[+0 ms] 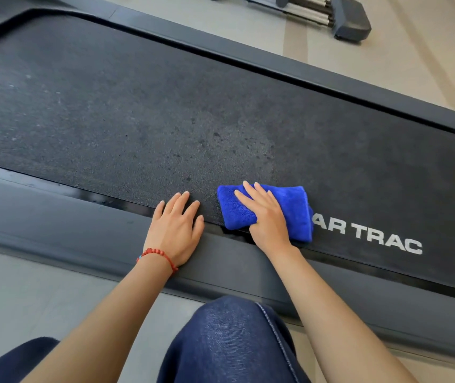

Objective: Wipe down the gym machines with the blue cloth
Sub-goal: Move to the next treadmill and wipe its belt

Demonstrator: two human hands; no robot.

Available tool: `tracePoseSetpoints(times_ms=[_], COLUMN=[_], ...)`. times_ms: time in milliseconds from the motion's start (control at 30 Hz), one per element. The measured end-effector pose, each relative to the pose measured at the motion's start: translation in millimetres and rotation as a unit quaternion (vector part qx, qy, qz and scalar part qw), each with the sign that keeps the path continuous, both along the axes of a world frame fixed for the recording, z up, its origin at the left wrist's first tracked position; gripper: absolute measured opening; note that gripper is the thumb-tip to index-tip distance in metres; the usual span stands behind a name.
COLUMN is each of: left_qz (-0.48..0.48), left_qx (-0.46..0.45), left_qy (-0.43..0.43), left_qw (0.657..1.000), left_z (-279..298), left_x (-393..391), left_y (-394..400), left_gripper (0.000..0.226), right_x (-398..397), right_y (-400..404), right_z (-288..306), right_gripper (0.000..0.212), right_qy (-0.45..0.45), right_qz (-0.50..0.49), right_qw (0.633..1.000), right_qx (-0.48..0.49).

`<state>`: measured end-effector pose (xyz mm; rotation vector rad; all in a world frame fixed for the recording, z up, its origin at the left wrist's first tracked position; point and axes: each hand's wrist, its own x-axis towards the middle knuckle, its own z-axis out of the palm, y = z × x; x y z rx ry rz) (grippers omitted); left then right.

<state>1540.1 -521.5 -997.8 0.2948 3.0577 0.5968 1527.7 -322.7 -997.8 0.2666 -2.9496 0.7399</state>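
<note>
A folded blue cloth (295, 204) lies on the black treadmill belt (138, 120) near its front edge. My right hand (265, 217) presses flat on the cloth with straight fingers. My left hand (176, 230), with a red bead bracelet at the wrist, rests flat just left of the cloth, palm on the grey side rail (55, 225) and fingers on the belt. The belt looks dusty and speckled to the left and darker around the cloth. White lettering (381, 239) is printed on the belt right of the cloth.
My knees in dark jeans (229, 341) are at the bottom, close to the near rail. Beyond the far rail (276, 62) is pale floor, with the grey foot and chrome bars of another machine (350, 17) at the top right.
</note>
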Motion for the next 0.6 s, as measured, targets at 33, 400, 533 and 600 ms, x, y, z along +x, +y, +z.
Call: tracePoseSetpoints(times_ms=[33,400,533,600], left_qz=[0.0,-0.002,-0.003,-0.002], left_qx=[0.0,-0.027,-0.036,-0.038], left_qy=[0.001,0.012,0.023,0.023], left_qw=[1.0,1.0,0.999,0.999], left_z=[-1,-4,-4,-4], left_x=[0,-2,-2,-2], left_y=[0,0,1,1], left_gripper=[0.06,0.054,0.052,0.051], right_x=[-2,-71,-93,-107], right_y=[1,3,8,11], right_z=[-1,-1,-3,-4], right_gripper=[0.084,0.076,0.077,0.076], right_qy=[0.004,0.029,0.038,0.039], right_qz=[0.0,-0.048,-0.048,-0.049], right_qw=[1.0,0.998,0.998,0.998], right_qx=[0.002,0.021,0.023,0.025])
